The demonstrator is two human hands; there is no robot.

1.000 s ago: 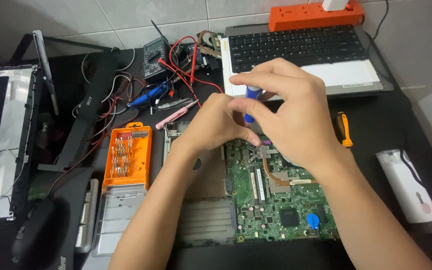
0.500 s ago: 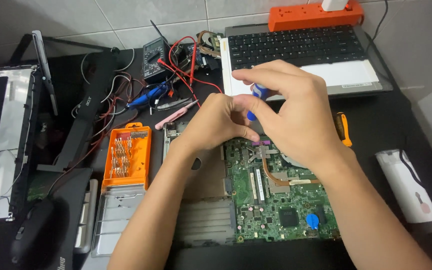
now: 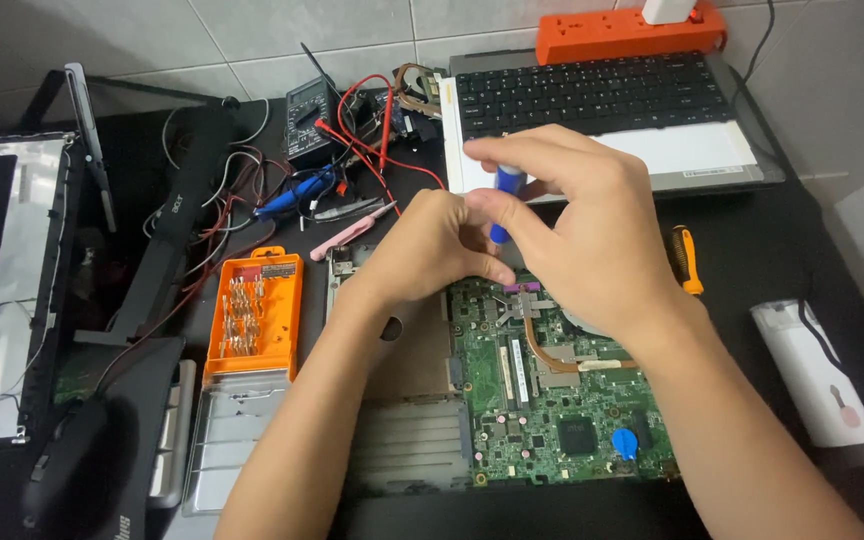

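Blue screwdriver [image 3: 504, 205] upright in right hand [image 3: 582, 225] grip, tip seemingly hidden.

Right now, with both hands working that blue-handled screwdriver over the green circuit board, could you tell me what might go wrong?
The blue-handled screwdriver stands upright over the green circuit board, so a slip of the right hand or left hand could gouge the parts beside the copper heat pipe. A freed screw might drop among the board's components. The red probe wires lie close behind and could snag a wrist.

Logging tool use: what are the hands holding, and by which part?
The right hand grips a blue screwdriver by its handle; the left hand steadies its lower end.
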